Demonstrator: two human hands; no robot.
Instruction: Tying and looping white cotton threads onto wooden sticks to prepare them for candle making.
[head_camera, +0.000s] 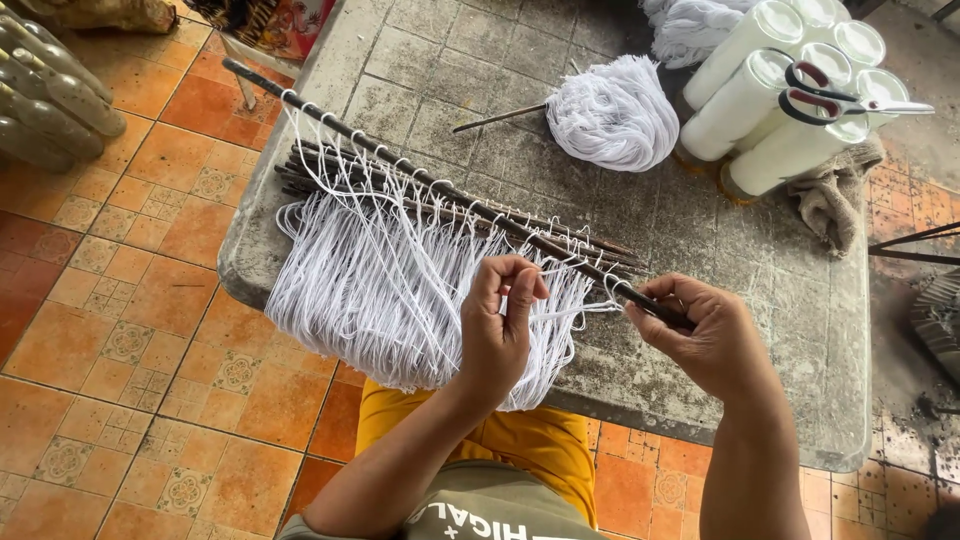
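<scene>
A long dark rod (400, 165) lies slantwise across a grey concrete table (760, 300), with several thinner dark sticks (330, 175) beside it. Many white cords (370, 290) are looped over the rod and hang off the table's near edge. My right hand (705, 335) grips the rod's near end. My left hand (500, 325) pinches a white cord stretched toward the rod, close to the right hand.
A loose hank of white cord (615, 110) with a thin stick lies at the back. Several white thread cones (760, 100) stand at the back right with red-handled scissors (840, 100) on top. A cloth (835, 200) lies beside them. Orange floor tiles (120, 330) lie left.
</scene>
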